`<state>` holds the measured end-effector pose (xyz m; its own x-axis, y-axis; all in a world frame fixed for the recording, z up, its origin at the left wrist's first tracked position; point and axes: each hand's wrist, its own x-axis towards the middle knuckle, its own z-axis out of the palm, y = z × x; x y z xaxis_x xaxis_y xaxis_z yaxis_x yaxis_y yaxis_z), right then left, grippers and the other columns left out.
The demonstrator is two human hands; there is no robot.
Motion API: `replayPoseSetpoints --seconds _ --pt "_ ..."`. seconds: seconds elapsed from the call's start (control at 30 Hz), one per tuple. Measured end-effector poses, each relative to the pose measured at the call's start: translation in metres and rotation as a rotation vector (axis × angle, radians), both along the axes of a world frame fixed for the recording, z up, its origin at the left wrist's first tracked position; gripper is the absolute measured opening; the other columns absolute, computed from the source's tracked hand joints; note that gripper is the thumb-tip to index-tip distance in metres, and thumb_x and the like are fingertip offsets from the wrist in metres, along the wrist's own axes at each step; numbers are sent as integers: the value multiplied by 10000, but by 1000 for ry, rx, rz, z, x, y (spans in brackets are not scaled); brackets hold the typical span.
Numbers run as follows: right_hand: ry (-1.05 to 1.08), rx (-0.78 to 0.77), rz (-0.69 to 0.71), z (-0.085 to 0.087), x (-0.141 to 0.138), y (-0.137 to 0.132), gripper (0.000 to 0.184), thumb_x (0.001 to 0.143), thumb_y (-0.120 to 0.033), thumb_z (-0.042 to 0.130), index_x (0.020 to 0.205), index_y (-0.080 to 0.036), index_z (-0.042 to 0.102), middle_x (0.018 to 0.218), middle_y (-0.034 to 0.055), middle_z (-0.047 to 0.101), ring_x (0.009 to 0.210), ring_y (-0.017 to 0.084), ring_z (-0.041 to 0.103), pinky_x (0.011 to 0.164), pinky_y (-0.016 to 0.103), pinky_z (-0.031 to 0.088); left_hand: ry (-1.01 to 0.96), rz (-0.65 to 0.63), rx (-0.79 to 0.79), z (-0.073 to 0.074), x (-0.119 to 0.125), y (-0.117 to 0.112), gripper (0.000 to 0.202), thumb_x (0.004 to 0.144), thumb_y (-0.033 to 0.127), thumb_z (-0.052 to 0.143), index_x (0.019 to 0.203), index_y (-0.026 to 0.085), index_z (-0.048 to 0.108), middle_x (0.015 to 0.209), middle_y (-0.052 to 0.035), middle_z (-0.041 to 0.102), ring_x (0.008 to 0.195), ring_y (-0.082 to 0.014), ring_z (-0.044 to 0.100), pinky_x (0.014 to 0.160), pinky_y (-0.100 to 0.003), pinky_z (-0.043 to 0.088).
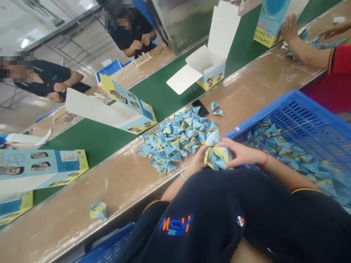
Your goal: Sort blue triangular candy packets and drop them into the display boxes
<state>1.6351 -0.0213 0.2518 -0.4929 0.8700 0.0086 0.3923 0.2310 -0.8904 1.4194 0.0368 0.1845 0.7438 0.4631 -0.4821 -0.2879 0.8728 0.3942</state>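
Observation:
Close to my chest, at the bench edge, both hands are closed round several blue-and-yellow triangular packets (218, 155). My left hand (197, 159) grips them from the left, its fingers partly hidden behind the packets. On the right side, my right hand (241, 151) wraps round the same bunch with thumb and fingers. Just beyond my hands a heap of the same packets (175, 137) lies on the brown bench. Two loose packets (215, 106) rest past the heap, beside a flat black object (200, 108). One packet (98, 210) sits alone toward the lower left.
A blue plastic basket (294, 95) holding more packets stands at my right. Open printed cartons (212, 78) stand along the green belt (164, 82). A co-worker in a red sleeve (341, 60) touches a carton at far right. Two people in dark shirts sit across the belt.

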Motion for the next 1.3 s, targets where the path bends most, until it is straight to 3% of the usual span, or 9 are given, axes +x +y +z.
replayPoseSetpoints --seconds 0.13,0.3,0.5,0.67,0.83,0.93,1.03,1.17,1.3 --pt "-25 265 -127 -16 -36 17 820 757 -632 808 1453 -292 537 1517 158 399 1407 366 463 1169 548 409 -71 133 54 4 -28 17 616 576 359 804 1136 144 661 1046 -111 767 1073 -355 711 958 -432 558" --pt "238 634 -417 -37 -92 20 749 789 -622 771 1445 -384 500 1517 117 395 1259 341 589 1061 535 504 -93 287 137 13 -62 26 640 562 422 750 1151 190 656 1047 -107 763 1159 -370 677 968 -442 544" --pt "558 19 -725 -23 -142 86 698 851 -871 410 1021 -237 646 995 106 666 961 297 675 885 493 581 -60 325 178 23 -110 49 681 455 396 722 1108 206 701 1086 -141 765 1209 -443 631 928 -465 539" --pt "751 -597 -476 3 -164 145 606 875 -786 482 999 -214 637 736 39 666 643 200 638 599 338 549 -29 333 172 21 -155 70 702 455 428 682 1124 216 698 1066 -152 763 1184 -454 636 941 -501 525" --pt "688 -671 -245 9 -191 169 429 786 -598 703 840 -174 677 796 63 689 719 186 637 697 327 559 -68 369 263 28 -191 85 787 508 478 630 1223 151 656 1164 -162 745 1217 -441 614 1040 -539 467" --pt "568 -507 -276 4 -206 186 401 702 -494 800 937 -189 688 929 61 717 872 222 672 841 379 573 -82 390 307 36 -207 93 819 533 482 612 1271 126 633 1251 -173 720 1261 -442 586 1081 -543 431" --pt "332 -73 -449 7 -207 207 458 677 -469 852 1019 -211 688 1042 68 721 989 257 675 933 441 560 -94 410 320 40 -220 99 831 543 483 623 1291 121 625 1290 -177 705 1286 -446 571 1099 -543 417" --pt "139 510 -590 34 -193 235 472 819 -500 766 1185 -215 680 1208 117 706 1105 290 673 1016 480 537 -110 453 282 39 -236 106 834 555 516 646 1298 137 631 1315 -173 698 1306 -450 560 1098 -548 424" --pt "-3 769 -587 60 -190 260 436 859 -519 732 1173 -218 703 1177 119 733 1133 310 671 1059 501 516 -86 448 252 42 -246 115 863 508 534 687 1281 152 646 1325 -177 692 1313 -462 553 1089 -549 436"
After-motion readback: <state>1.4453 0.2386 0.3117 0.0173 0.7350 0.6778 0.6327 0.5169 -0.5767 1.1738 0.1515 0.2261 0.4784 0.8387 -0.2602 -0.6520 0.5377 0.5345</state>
